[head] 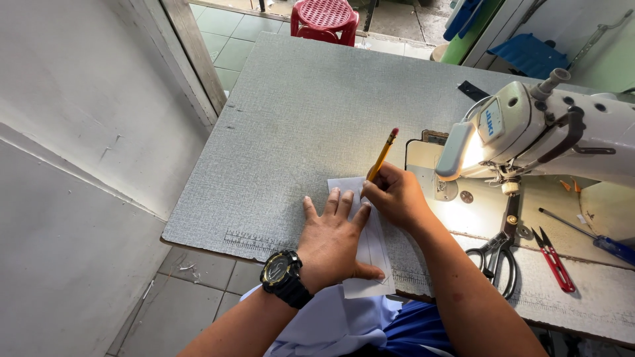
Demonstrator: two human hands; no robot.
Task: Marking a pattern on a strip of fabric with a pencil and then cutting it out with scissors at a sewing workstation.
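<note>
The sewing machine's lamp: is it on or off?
On. The sewing machine has a bright glow under its head, throwing a lit patch onto the table beside the right hand.

Left hand (334, 241), black wristwatch (284, 277) on wrist, pressed flat on a white paper piece (374, 248) at the near edge of the grey table (297, 112). Right hand (395, 196) grips a yellow pencil (382, 156), tip down at the paper's far end. White sewing machine (549, 132) to the right, lamp lit. Black scissors (499, 248) and red snips (554, 259) lie near right. Red stool (324, 18) far beyond the table.
</note>
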